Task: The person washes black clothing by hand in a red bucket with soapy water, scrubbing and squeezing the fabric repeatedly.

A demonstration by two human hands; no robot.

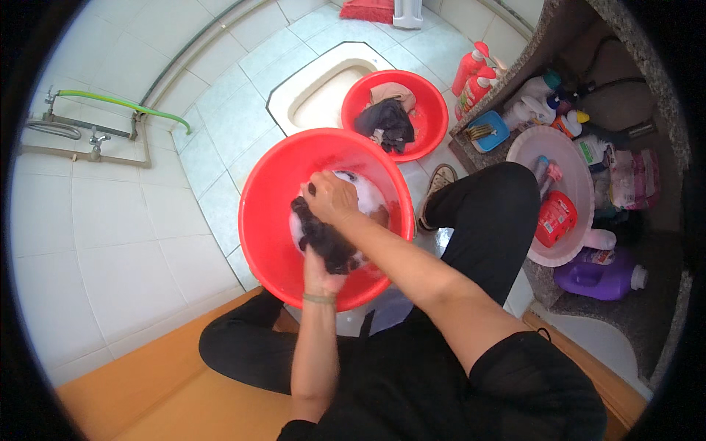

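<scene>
Between my hands is a wet, dark cloth garment (325, 240), bunched up above soapy water in a large red plastic basin (270, 209). My right hand (332, 197) grips its upper end with bent fingers. From below, my left hand (321, 277) supports the cloth; the garment covers most of its fingers. A band circles my left wrist. White suds (367, 193) and more cloth lie in the water under my hands, partly hidden by them.
A second red basin (436, 124) holds dark cloth (389, 124) and beige cloth (394, 95), beside a squat toilet (281, 105). Right of my knee, a pale basin (579, 231) holds a red tub (555, 219). A purple jug (598, 275) and several bottles crowd the stone shelf. Wall taps (98, 140) are left.
</scene>
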